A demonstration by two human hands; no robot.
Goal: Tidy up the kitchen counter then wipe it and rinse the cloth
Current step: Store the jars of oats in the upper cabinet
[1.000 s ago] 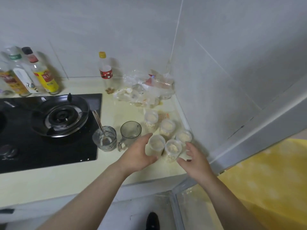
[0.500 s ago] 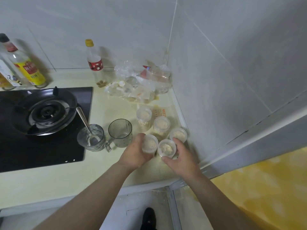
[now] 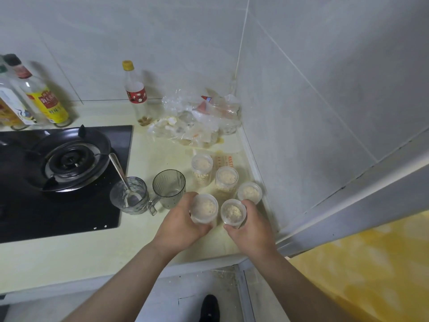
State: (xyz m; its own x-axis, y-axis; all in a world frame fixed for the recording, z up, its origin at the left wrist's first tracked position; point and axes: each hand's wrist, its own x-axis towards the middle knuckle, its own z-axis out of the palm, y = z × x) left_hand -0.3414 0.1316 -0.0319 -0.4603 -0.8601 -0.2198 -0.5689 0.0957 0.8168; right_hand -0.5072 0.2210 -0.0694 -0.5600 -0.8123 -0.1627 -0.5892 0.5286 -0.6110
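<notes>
Partly behind left hand [image 3: 180, 225]: left jar [image 3: 204, 207].

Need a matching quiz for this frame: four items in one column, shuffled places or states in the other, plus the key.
Items
1. spoon
2. yellow-capped bottle
3. left hand
4. right hand

Places or states
A. holds the wall-side jar
B. stands by the back wall
C. leans in the glass cup
D. holds the mug-side jar, next to the empty mug

Pairs: 1-C, 2-B, 3-D, 4-A
</notes>
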